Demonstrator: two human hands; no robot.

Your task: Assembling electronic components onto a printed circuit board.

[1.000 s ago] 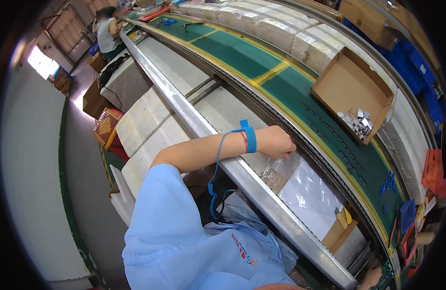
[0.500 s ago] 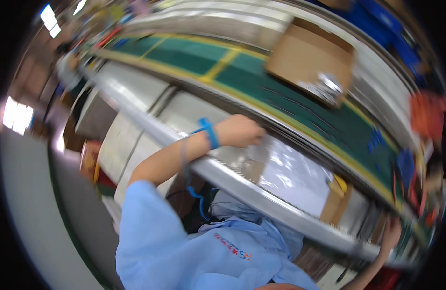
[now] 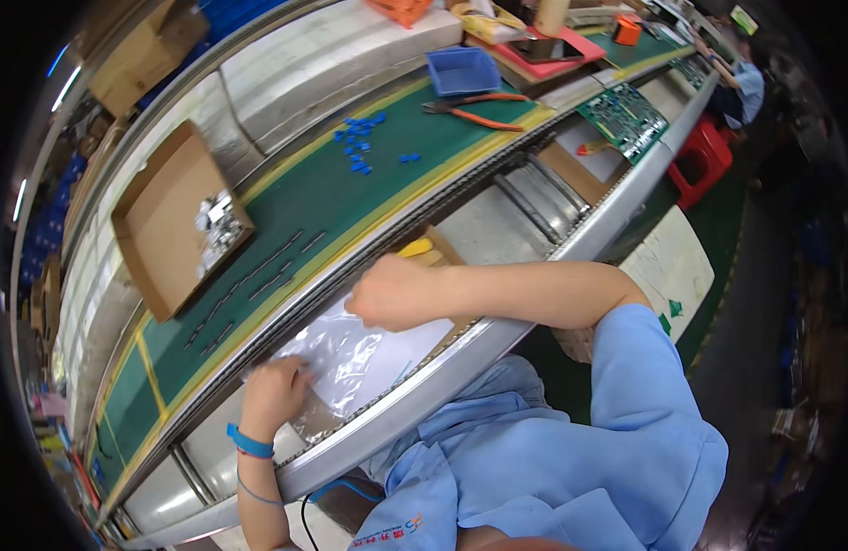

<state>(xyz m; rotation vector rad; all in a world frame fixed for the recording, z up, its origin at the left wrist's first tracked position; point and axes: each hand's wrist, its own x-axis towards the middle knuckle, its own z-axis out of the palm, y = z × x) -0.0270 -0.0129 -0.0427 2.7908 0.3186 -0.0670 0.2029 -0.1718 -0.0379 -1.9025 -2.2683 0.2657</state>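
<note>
Right hand has come to the clear plastic opposite the left hand, both curled, whether either grip clamps it I cannot tell.

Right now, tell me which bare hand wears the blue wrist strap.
The left hand, at the lower-left edge of the shiny clear plastic: the blue wrist strap circles its wrist, while the right hand has a bare wrist.

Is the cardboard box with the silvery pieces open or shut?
Open: no lid covers the cardboard box, so its brown bottom and the small silvery pieces inside show plainly.
</note>
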